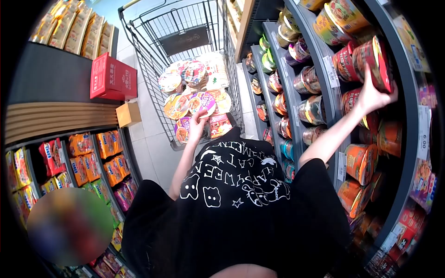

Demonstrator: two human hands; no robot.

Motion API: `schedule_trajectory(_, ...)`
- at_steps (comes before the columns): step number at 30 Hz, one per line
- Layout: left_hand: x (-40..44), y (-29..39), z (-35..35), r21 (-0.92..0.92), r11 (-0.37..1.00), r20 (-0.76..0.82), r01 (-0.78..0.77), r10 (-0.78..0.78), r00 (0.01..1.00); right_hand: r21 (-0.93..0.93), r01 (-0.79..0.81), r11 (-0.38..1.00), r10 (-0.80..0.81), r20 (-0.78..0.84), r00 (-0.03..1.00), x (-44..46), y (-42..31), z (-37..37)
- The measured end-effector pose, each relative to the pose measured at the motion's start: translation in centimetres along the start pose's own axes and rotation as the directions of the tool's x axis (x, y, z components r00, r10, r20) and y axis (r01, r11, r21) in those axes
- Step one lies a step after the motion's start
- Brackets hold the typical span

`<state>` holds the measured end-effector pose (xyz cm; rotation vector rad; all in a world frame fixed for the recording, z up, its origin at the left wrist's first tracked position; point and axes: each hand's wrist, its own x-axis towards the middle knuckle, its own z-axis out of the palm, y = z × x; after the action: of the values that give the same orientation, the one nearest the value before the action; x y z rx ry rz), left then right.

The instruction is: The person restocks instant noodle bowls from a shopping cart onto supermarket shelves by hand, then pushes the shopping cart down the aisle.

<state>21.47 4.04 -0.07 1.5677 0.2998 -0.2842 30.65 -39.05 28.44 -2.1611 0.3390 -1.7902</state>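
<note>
Head view: a red box (113, 76) sits near the cart (185, 41).

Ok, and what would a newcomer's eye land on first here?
Probably the black shirt with white print, filling the lower middle. Then the right hand gripping a red tub at the right-hand shelf, and the left hand at a purple-and-white lid in the wire cart, upper centre.

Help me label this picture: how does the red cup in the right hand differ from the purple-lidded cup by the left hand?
The red cup is at the shelf, the purple-lidded cup at the cart. The red cup shows mostly its side, the purple-lidded cup mainly its lid. Both are round, printed containers.
</note>
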Motion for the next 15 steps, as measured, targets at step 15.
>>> schedule_trajectory(15,-3.3,13.5,4.9,-0.190,0.791,0.693,0.581,-0.311,0.650,0.445,-0.438,0.781,-0.193,0.839,0.509,-20.4,-12.5,-8.9)
